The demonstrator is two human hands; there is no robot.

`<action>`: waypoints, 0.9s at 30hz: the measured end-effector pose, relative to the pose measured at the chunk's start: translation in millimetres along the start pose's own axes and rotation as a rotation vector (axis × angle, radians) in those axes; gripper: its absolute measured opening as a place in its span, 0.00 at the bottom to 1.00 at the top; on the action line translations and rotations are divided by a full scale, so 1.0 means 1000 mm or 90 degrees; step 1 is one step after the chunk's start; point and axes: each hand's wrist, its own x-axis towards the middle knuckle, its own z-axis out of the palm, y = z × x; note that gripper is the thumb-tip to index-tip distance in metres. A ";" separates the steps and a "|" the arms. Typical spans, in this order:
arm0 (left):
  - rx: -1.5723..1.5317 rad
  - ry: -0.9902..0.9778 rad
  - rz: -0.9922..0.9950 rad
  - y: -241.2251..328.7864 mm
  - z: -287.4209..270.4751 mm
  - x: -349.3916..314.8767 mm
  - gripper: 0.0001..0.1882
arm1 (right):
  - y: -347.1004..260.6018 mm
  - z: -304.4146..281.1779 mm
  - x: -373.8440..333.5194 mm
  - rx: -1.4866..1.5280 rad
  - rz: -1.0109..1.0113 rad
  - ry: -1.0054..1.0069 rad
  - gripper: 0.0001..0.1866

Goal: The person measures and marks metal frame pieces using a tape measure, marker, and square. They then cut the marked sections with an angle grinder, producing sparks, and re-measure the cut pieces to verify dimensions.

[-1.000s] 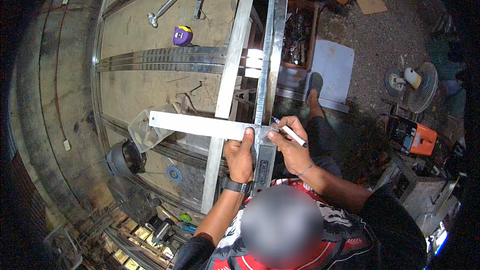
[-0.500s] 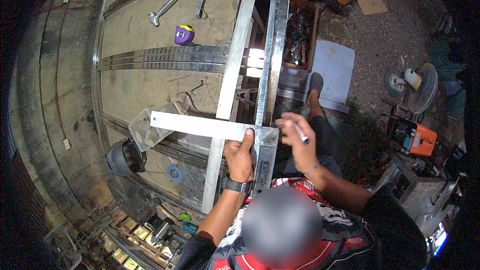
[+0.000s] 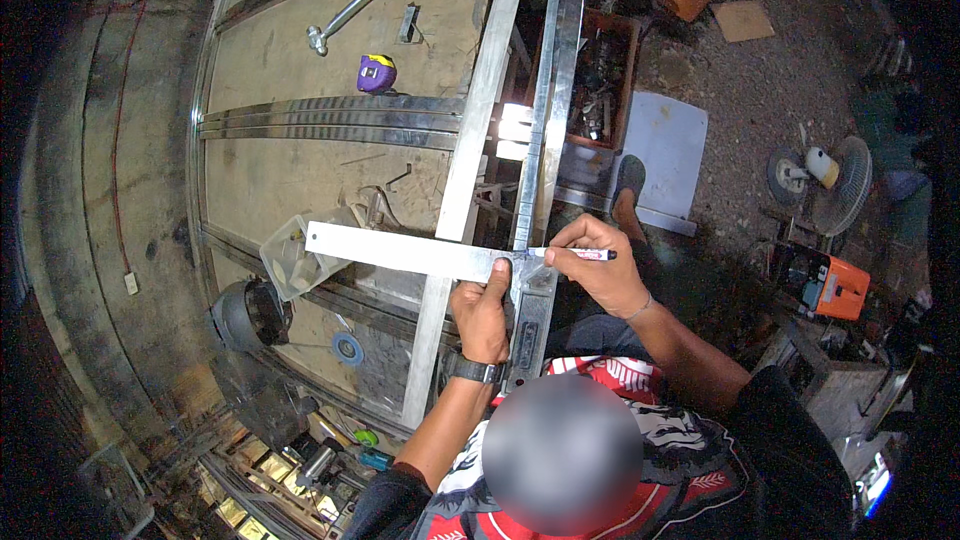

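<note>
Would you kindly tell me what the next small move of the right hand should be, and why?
Probably, the right hand should draw the marker along the edge of the metal square: the marker's tip is by that edge, over the metal bar, and the left hand has its thumb on the square, which should help steady it.

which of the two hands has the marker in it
The right hand holds the white marker; the left hand has no marker, its thumb on the metal square instead.
</note>
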 end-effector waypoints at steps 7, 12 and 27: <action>0.011 0.002 -0.007 0.002 0.001 -0.001 0.09 | 0.000 -0.001 0.000 -0.007 -0.009 -0.008 0.06; 0.004 0.001 0.007 -0.003 -0.002 0.000 0.08 | -0.003 -0.017 -0.009 -0.094 -0.012 -0.002 0.07; -0.097 -0.132 -0.078 0.015 -0.031 0.001 0.17 | -0.005 0.026 -0.016 -0.058 -0.111 0.015 0.15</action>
